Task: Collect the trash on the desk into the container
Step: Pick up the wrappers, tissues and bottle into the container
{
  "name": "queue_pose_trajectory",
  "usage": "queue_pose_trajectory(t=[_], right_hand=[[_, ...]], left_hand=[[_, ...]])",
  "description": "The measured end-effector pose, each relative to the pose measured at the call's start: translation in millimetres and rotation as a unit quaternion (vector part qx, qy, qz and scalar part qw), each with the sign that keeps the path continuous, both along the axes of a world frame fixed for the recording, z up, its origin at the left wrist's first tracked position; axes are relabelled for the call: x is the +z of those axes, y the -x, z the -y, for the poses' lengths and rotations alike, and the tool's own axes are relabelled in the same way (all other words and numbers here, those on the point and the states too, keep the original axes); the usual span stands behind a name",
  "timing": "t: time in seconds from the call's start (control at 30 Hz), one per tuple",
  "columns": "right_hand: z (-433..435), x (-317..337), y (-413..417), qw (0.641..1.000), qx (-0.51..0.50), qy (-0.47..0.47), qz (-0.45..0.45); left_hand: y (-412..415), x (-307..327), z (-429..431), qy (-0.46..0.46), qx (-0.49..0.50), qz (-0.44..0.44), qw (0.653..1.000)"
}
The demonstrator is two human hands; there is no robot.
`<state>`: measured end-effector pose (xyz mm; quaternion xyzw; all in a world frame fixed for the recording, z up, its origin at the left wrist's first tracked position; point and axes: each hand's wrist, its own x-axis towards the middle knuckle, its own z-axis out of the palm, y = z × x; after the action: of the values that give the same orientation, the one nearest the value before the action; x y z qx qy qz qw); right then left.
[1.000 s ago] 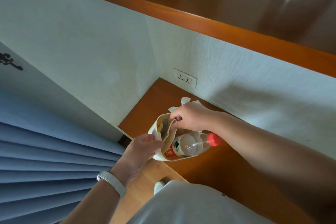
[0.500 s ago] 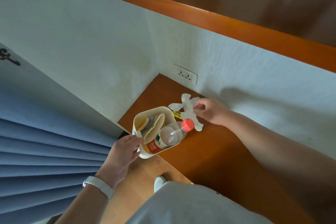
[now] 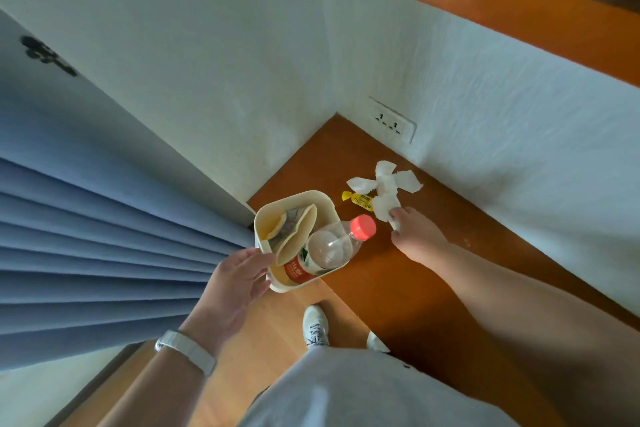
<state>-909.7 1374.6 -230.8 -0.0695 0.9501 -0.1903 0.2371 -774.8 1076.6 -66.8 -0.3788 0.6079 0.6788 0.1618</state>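
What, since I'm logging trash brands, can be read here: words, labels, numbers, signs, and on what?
bottle label: white print on red, too blurred to read.
yellow wrapper: dark print, too small to read.
No other text shows.

bottle label (image 3: 297, 270) print, yellow wrapper (image 3: 361, 201) print: both too blurred to read

Wooden desk (image 3: 433, 270): crumpled tissue (image 3: 388, 184), yellow wrapper (image 3: 360, 200); container (image 3: 298, 284) possibly on edge.
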Motion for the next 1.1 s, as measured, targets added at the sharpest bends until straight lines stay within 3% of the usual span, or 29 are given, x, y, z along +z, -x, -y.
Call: queue_pose_trajectory(t=[0.4, 0.83, 0.97, 1.1], right_hand=[[-15.9, 43.2, -3.9, 0.997, -0.057, 0.024, -0.056], [10.4, 185.3, -28.8, 0.949, -0.159, 0.202, -0.18], [24.2, 229.6, -38.8, 0.931, -0.16, 0.279, -0.175], [40.6, 257.1, -44.5, 0.94, -0.084, 0.309, -0.115]], left_hand=[[2.8, -1.9, -1.1, -0.029, -0.007, -0.015, 0.999], [34.3, -14.5, 28.9, -0.039, -0.085, -0.029, 0.995], [41.6, -15.4, 38.4, -0.026, -0.097, -0.026, 0.995], [44.8, -13.5, 47.6, -0.024, -0.11, -0.034, 0.993]])
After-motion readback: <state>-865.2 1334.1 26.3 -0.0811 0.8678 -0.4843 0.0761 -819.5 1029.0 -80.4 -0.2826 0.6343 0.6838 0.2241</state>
